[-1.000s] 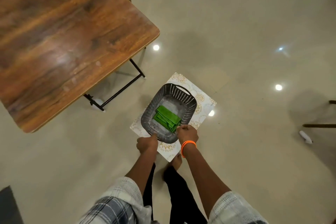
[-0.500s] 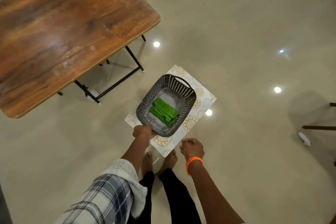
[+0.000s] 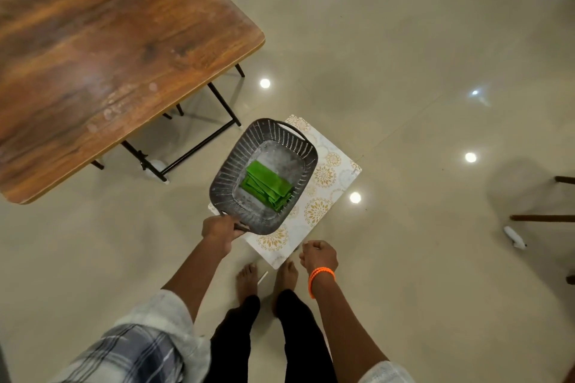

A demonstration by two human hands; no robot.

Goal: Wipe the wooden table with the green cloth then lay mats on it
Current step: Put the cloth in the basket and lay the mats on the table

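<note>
1. Looking down through the head camera, I see my left hand gripping the near rim of a dark slatted basket, its fingers curled over the edge at the near handle.
2. I see the green cloth lying folded inside the basket, against its right wall, on the dusty grey bottom.
3. I find the basket tilted, over a white mat with gold floral rounds that lies flat on the floor; whether the basket touches the mat I cannot tell.
4. I hold my right hand near the mat's closest corner, just right of my feet; its fingers are curled in loosely and I see nothing in them. An orange bracelet circles that wrist.
5. I see the wooden table filling the upper left, its rounded corner pointing toward the basket, with pale smudges on the top near its near edge. Its black metal legs stand just left of the basket.
6. I note my bare feet on the glossy beige floor, a thin white stick between them, and a small white object beside dark furniture legs at the far right.
</note>
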